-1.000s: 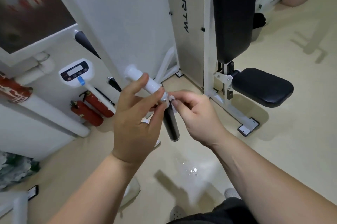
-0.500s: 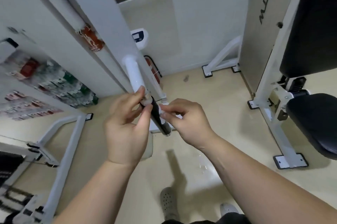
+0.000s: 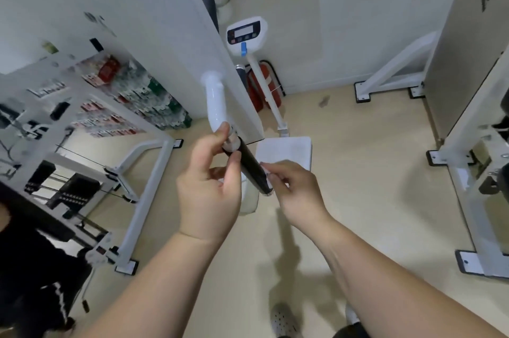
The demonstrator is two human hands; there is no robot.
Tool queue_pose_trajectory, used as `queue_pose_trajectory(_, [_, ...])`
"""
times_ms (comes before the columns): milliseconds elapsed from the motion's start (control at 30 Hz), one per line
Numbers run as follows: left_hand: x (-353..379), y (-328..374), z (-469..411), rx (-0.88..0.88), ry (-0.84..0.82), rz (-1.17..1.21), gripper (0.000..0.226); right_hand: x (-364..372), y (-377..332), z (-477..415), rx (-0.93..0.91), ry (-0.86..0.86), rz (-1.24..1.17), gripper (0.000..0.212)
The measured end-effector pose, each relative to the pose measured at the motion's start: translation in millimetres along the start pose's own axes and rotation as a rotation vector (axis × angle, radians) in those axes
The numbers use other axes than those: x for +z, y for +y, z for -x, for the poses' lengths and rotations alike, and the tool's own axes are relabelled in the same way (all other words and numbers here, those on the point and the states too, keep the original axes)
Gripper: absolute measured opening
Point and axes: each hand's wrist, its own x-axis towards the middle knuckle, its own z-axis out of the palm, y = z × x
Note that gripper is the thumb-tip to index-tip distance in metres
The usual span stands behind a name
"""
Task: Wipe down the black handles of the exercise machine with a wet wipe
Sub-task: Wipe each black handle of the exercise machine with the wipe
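The black handle [image 3: 252, 165] is held at mid-view above the floor [image 3: 358, 172]. Its long axis is slanted from upper left to lower right, with the free end pointed down and toward the camera. Its upper end is joined to a white tube [image 3: 216, 102]. At the silver collar there, the handle is pinched in the narrow grip of the left hand [image 3: 212, 186], between thumb and forefinger, with the back of the hand turned to the camera. The lower end is met by the right hand [image 3: 292, 189], whose curled fingers are closed on a wipe [image 3: 267, 176]. Only a white scrap of it is seen, pressed to the handle. Behind, a scale [image 3: 246, 32] is seen beside red extinguishers [image 3: 257, 87].
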Motion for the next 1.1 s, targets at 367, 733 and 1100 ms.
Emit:
queue_pose_trajectory(367, [-10, 0, -5, 0.003, -0.119, -0.054, 0.054, 22, -24, 12, -0.146, 0.175, -0.182, 0.023])
queue_pose_trajectory(733, [1, 7, -7, -0.001, -0.178, 0.017, 0.061, 34, -25, 10, -0.167, 0.381, -0.229, 0.033])
queue_pose_trajectory(1100, [0, 6, -11, -0.010, -0.192, 0.014, 0.069, 35, -10, 19, -0.108, 0.380, -0.241, 0.029])
